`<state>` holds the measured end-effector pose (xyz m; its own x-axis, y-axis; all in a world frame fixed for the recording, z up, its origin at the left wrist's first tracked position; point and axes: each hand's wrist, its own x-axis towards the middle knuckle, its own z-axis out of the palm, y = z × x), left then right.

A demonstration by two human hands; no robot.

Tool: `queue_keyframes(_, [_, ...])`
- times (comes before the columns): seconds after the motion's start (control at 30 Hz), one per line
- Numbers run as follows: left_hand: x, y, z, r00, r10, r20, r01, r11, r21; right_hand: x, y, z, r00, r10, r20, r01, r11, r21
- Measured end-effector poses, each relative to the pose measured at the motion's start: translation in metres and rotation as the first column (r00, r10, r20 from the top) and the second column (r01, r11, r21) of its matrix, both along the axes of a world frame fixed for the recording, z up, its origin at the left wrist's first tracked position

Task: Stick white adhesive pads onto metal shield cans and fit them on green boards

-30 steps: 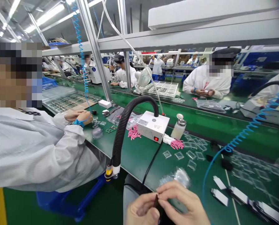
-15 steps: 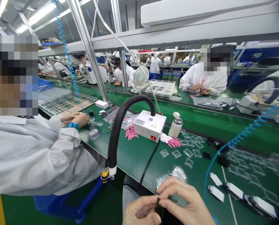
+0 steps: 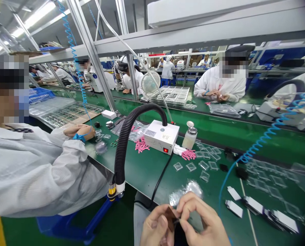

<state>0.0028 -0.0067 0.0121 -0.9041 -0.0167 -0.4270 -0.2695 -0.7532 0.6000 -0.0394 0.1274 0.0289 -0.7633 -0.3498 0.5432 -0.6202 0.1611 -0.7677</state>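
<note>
the left hand (image 3: 155, 227) and the right hand (image 3: 205, 222) pinch a small brown strip (image 3: 170, 217) between them, fingers (image 3: 187, 208) clamped on it, over the near edge of the green table (image 3: 152, 174), with a crinkled clear plastic bag (image 3: 185, 193) just beyond.

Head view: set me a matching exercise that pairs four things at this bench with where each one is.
Things:
1. small brown piece
2. crumpled clear plastic
3. bottle with metal top
4. black corrugated hose

Places:
A. standing right of the white box
B. held between the left hand and right hand
C. arching from the bench edge to the white box
D. lying on the green mat just beyond the hands

Pairs: 1-B, 2-D, 3-A, 4-C
</note>
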Motion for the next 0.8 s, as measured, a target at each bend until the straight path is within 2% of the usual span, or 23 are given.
queue_keyframes(0.07, [-0.001, 0.003, -0.003, 0.993, 0.102, 0.063, -0.105, 0.993, 0.056, -0.003, 0.009, -0.011, 0.988, -0.111, 0.104, 0.109, 0.994, 0.023])
queue_keyframes(0.1, [-0.001, 0.003, -0.004, 0.988, 0.127, 0.091, -0.134, 0.988, 0.075, -0.007, 0.015, -0.019, 0.966, -0.193, 0.173, 0.180, 0.980, 0.090])
queue_keyframes(0.17, [-0.001, 0.001, -0.004, 0.985, 0.133, 0.113, -0.143, 0.985, 0.091, -0.018, 0.028, -0.037, 0.896, -0.368, 0.249, 0.290, 0.909, 0.301])
queue_keyframes(0.2, [0.000, 0.000, -0.004, 0.985, 0.128, 0.113, -0.139, 0.986, 0.096, -0.024, 0.035, -0.047, 0.870, -0.436, 0.230, 0.316, 0.852, 0.418])
queue_keyframes(0.23, [0.000, -0.002, -0.003, 0.987, 0.122, 0.108, -0.133, 0.986, 0.101, -0.029, 0.041, -0.055, 0.854, -0.478, 0.205, 0.341, 0.812, 0.475])
queue_keyframes(0.33, [0.001, -0.004, -0.004, 0.989, 0.116, 0.086, -0.125, 0.987, 0.100, -0.036, 0.050, -0.068, 0.825, -0.551, 0.125, 0.415, 0.742, 0.527])
queue_keyframes(0.4, [0.001, -0.004, -0.004, 0.991, 0.112, 0.067, -0.117, 0.990, 0.078, -0.032, 0.046, -0.064, 0.815, -0.573, 0.085, 0.456, 0.725, 0.516])
queue_keyframes(0.43, [0.001, -0.004, -0.005, 0.993, 0.109, 0.055, -0.112, 0.992, 0.058, -0.028, 0.042, -0.059, 0.829, -0.551, 0.096, 0.441, 0.749, 0.495])
queue_keyframes(0.47, [0.001, -0.003, -0.005, 0.993, 0.109, 0.043, -0.110, 0.993, 0.035, -0.022, 0.036, -0.052, 0.860, -0.492, 0.137, 0.383, 0.798, 0.465])
queue_keyframes(0.53, [0.001, -0.001, -0.006, 0.993, 0.116, 0.016, -0.116, 0.993, -0.015, -0.010, 0.023, -0.036, 0.924, -0.257, 0.282, 0.144, 0.919, 0.367])
queue_keyframes(0.57, [0.001, 0.000, -0.006, 0.992, 0.128, 0.006, -0.128, 0.991, -0.036, -0.004, 0.016, -0.030, 0.927, -0.120, 0.356, 0.004, 0.951, 0.309])
queue_keyframes(0.63, [0.001, 0.003, -0.005, 0.991, 0.136, -0.006, -0.136, 0.988, -0.070, 0.004, 0.003, -0.021, 0.902, 0.037, 0.430, -0.146, 0.964, 0.223])
queue_keyframes(0.73, [0.002, 0.004, -0.005, 0.990, 0.139, -0.005, -0.139, 0.983, -0.122, 0.006, -0.006, -0.020, 0.873, 0.064, 0.484, -0.146, 0.980, 0.134])
queue_keyframes(0.8, [0.002, 0.000, -0.007, 0.990, 0.142, -0.020, -0.143, 0.977, -0.161, 0.004, -0.007, -0.021, 0.772, 0.153, 0.617, -0.166, 0.985, -0.037])
